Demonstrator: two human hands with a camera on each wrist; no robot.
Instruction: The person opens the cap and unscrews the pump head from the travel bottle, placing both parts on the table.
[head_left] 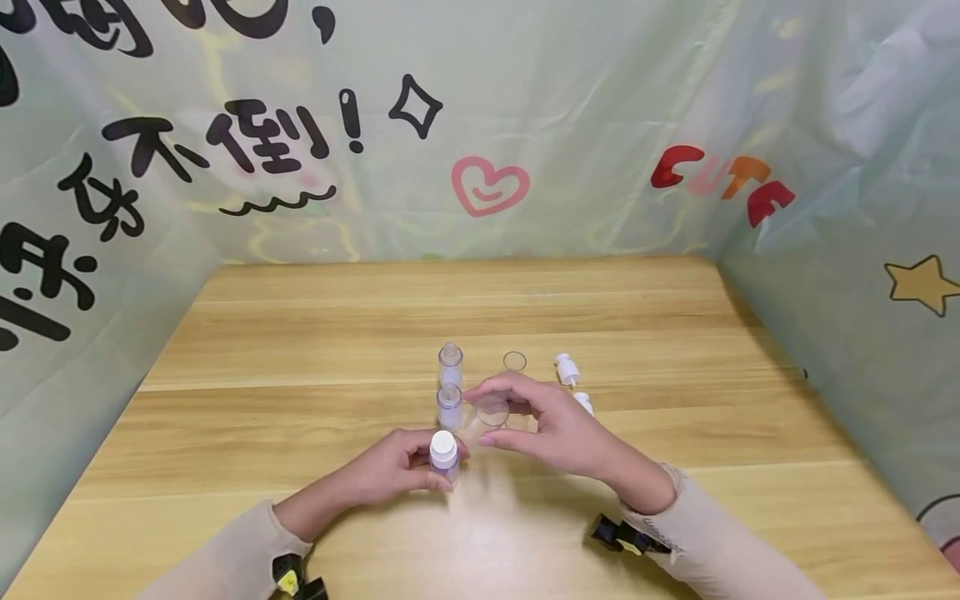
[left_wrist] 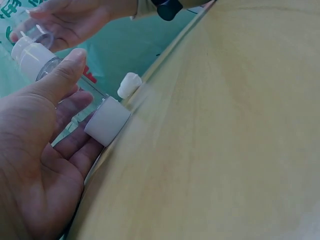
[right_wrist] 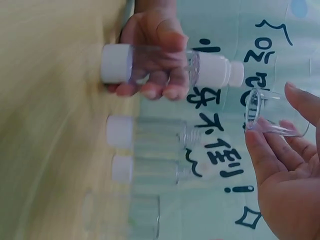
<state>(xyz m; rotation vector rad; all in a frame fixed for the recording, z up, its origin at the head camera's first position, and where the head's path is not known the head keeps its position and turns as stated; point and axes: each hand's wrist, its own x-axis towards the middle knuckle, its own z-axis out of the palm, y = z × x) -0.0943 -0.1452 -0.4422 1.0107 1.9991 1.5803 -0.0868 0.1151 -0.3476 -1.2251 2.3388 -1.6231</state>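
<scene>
A clear bottle (head_left: 444, 454) with a white pump top and a white base stands upright near the middle of the table. My left hand (head_left: 390, 468) grips it round its clear body, thumb on the near side. My right hand (head_left: 558, 427) pinches a clear cylindrical cap (right_wrist: 280, 112) between thumb and fingers, held up to the right of the bottle's top and apart from it. In the left wrist view the cap (left_wrist: 42, 36) shows just beyond the white pump top (left_wrist: 32, 57). Behind the gripped bottle, two clear bottles (head_left: 450, 408) without pumps stand in a row.
Another clear cap (head_left: 514, 361) stands on the wooden table (head_left: 337, 333) behind my right hand. Two white pump heads (head_left: 567, 369) are to its right, one partly hidden by the hand. A printed curtain (head_left: 585, 125) encloses the table's back and sides.
</scene>
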